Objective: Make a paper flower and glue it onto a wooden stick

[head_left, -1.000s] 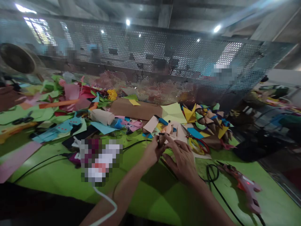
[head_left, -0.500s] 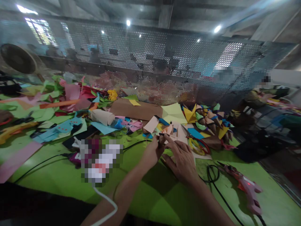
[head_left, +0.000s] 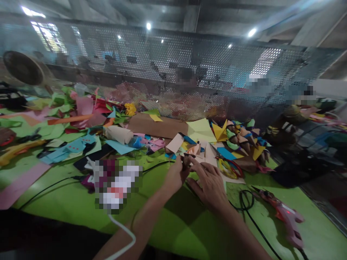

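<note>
Low over the front middle of the green table, my two hands meet at a small dark piece [head_left: 187,156], too blurred to name further. My left hand [head_left: 175,174] is closed, pinching it between thumb and fingers. From the right, my right hand [head_left: 210,182] reaches across with bent fingers, its index fingertip against the same piece and the thumb lower and apart. Just beyond lies a small peach-coloured folded shape [head_left: 194,148]. Scissors with yellow and red handles [head_left: 230,169] rest right of my right hand on paper. My fingers partly hide the dark piece.
A pink glue gun [head_left: 288,220] with a black cord lies at the right on the green table [head_left: 108,227]. Colourful paper scraps [head_left: 73,144] cover the left. Folded pieces [head_left: 241,137] are heaped at back right. A perforated metal screen [head_left: 173,79] stands behind; a fan [head_left: 23,68] is far left.
The view has shifted very slightly. Both hands stay at the dark piece, with almost no visible movement of the fingers.
</note>
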A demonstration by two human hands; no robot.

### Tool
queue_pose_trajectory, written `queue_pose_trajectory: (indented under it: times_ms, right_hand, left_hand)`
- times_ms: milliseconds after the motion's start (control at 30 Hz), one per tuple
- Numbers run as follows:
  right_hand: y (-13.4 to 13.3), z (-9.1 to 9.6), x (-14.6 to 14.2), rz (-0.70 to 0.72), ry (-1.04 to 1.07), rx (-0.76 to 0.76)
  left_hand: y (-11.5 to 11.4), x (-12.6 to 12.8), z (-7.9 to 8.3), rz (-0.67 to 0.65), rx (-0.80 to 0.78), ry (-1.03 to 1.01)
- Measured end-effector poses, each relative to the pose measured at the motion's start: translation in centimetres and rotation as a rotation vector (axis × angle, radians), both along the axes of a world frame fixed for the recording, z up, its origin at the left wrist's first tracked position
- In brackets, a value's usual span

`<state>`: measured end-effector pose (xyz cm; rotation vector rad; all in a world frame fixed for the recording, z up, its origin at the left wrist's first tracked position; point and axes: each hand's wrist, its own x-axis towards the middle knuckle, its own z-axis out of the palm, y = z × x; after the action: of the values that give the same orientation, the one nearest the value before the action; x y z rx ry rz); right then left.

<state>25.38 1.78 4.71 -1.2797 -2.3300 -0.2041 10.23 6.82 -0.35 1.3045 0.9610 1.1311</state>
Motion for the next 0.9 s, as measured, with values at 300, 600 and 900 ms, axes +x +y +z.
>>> queue_pose_trajectory:
  times_ms: [300, 600, 900]
  right_hand:
    - [0.1, -0.3, 0.3, -0.027, 0.064, 0.056]
    - [0.2, -0.3, 0.3, -0.027, 0.056, 0.032]
    - [0.1, -0.3, 0.3, -0.026, 0.058, 0.023]
  left_hand:
    - [0.0, 0.5, 1.4, -0.084, -0.079, -0.139]
    - [-0.4, 0.3, 1.6, -0.011, 0.012, 0.010]
    - [-0.5, 0.1, 1.3, 0.051, 0.138, 0.033]
